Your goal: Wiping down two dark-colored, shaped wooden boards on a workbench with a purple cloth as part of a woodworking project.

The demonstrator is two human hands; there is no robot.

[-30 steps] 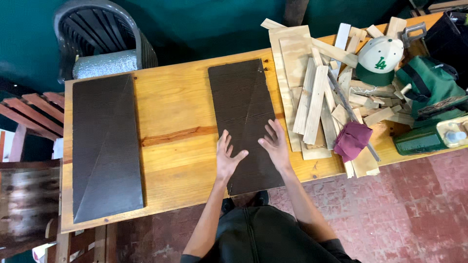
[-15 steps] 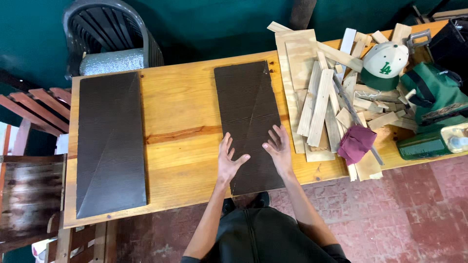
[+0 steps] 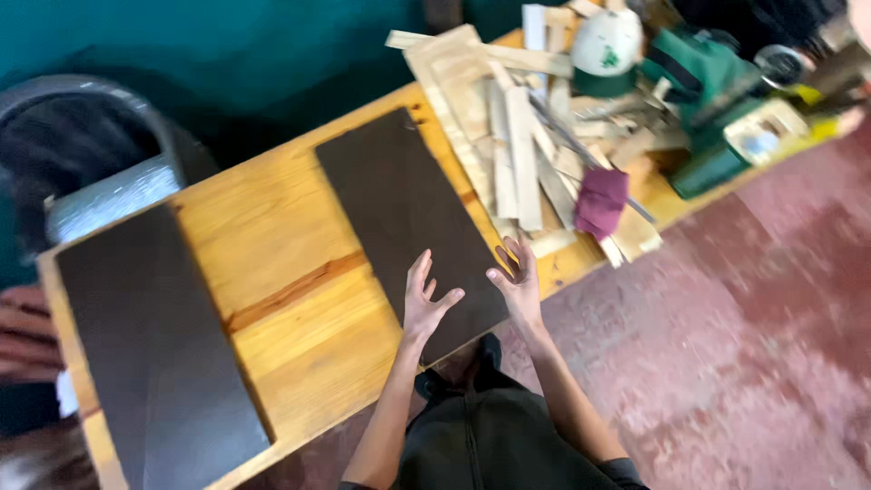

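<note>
A dark brown board (image 3: 399,209) lies lengthwise on the wooden workbench (image 3: 299,299), near its middle. My left hand (image 3: 426,304) rests flat on the board's near end, fingers spread. My right hand (image 3: 519,281) is at the board's near right corner, fingers apart and curled over the edge. Neither hand holds anything. A second dark board (image 3: 150,345) lies on the bench at the left.
A pile of pale wood offcuts (image 3: 517,136) covers the bench's right part, with a maroon cloth (image 3: 601,201), a white and green cap (image 3: 606,47) and a green power tool (image 3: 717,100). A dark plastic chair (image 3: 82,145) stands behind the bench. Red floor lies at the right.
The view has tilted and swung, so the bench now runs diagonally. My hands stay on the near end of the middle board; the right hand sits further over its right edge.
</note>
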